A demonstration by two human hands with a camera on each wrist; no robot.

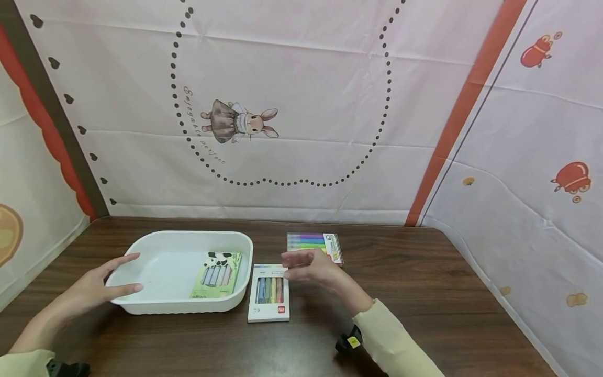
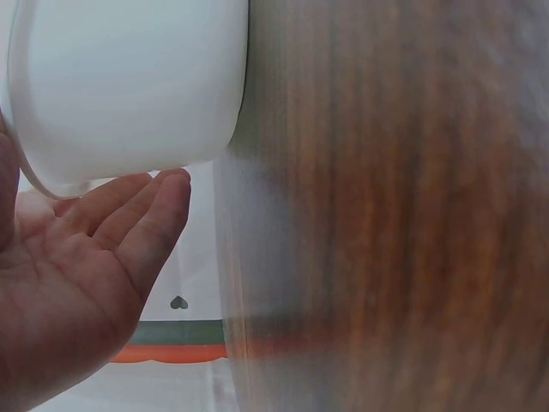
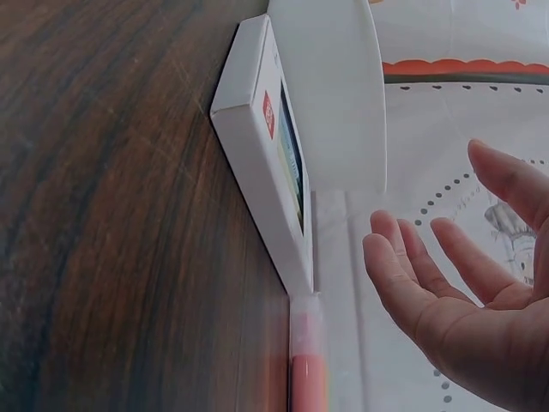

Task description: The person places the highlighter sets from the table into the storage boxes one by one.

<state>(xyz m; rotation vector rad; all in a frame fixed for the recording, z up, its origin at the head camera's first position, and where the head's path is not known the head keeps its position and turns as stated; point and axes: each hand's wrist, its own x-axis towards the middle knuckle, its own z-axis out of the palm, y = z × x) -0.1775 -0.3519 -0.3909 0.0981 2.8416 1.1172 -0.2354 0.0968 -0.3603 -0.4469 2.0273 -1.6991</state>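
At the left, a white plastic basin (image 1: 160, 308) stands on the table. My left hand (image 1: 96, 285) holds its left end, thumb over the rim and several fingers (image 2: 159, 223) against the outer wall. Inside the basin, at its right, lies a green panda-print pack of pens (image 1: 216, 275). Just right of the basin a white box of coloured pens (image 1: 268, 311) with a window lies flat on the table. My right hand (image 1: 313, 267) hovers above and right of this box, fingers apart and holding nothing. Partly behind that hand lies a clear pack of coloured markers (image 1: 306, 241).
The brown wooden table (image 1: 405, 298) extends to the right of the packs. A printed cloth (image 1: 301, 104) with a rabbit picture hangs behind the table, and more cloth stands at both sides. Each wrist carries a dark device, such as the one at my right sleeve (image 1: 348, 340).
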